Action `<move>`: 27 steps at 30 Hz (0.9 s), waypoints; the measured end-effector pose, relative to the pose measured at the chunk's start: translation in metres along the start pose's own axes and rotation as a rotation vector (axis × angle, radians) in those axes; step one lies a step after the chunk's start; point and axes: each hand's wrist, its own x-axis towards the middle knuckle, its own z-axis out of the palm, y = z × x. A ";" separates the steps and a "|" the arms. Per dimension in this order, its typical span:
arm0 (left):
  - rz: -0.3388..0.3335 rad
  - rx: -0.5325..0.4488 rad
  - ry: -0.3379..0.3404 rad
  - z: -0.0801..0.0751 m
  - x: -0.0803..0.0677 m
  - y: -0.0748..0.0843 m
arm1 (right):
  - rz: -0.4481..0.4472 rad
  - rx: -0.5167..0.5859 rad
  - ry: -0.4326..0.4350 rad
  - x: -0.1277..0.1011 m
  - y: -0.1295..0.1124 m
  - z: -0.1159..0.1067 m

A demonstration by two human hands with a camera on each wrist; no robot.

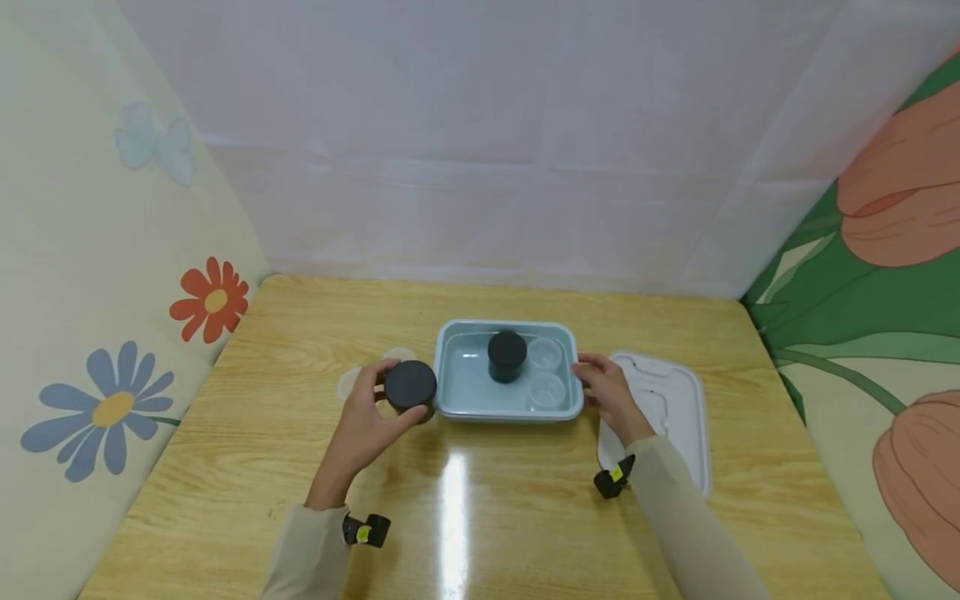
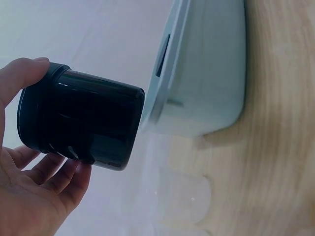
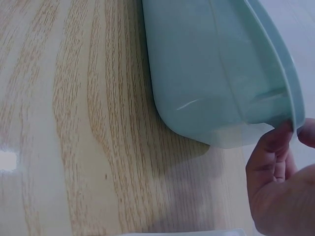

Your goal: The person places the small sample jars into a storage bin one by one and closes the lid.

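Observation:
My left hand (image 1: pixel 375 412) grips a black round jar (image 1: pixel 410 384) just left of a pale blue tray (image 1: pixel 461 385), a little above the wooden table. In the left wrist view the black jar (image 2: pixel 78 120) lies tilted in my fingers (image 2: pixel 59 177), close to the tray's outer wall (image 2: pixel 206 73). A second black jar (image 1: pixel 507 356) stands upright inside the tray beside two clear small cups (image 1: pixel 545 372). My right hand (image 1: pixel 609 392) pinches the tray's right rim; in the right wrist view its fingers (image 3: pixel 275 162) curl under the rim (image 3: pixel 275 73).
A white lid (image 1: pixel 667 408) lies flat on the table right of the tray, partly under my right forearm. Clear flat pieces (image 1: pixel 352 382) lie behind my left hand. Cloth walls with flower prints close the table on three sides.

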 end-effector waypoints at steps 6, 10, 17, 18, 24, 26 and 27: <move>0.001 -0.034 -0.027 0.006 0.013 0.006 | -0.008 0.001 -0.021 -0.002 -0.001 -0.001; -0.010 -0.065 -0.048 0.012 0.022 0.008 | -0.008 0.002 -0.020 -0.003 -0.002 -0.001; -0.039 -0.121 -0.082 0.025 0.039 0.010 | -0.016 0.014 -0.024 -0.003 -0.002 -0.002; -0.041 -0.126 -0.091 0.027 0.040 0.011 | -0.018 0.018 -0.024 -0.002 -0.001 -0.002; -0.058 -0.147 -0.151 0.041 0.049 0.015 | -0.022 0.030 -0.016 -0.002 0.000 -0.001; -0.059 -0.148 -0.165 0.047 0.051 0.014 | -0.021 0.029 -0.009 -0.002 0.000 -0.001; -0.060 -0.146 -0.170 0.049 0.052 0.014 | -0.020 0.029 -0.007 -0.002 0.000 -0.001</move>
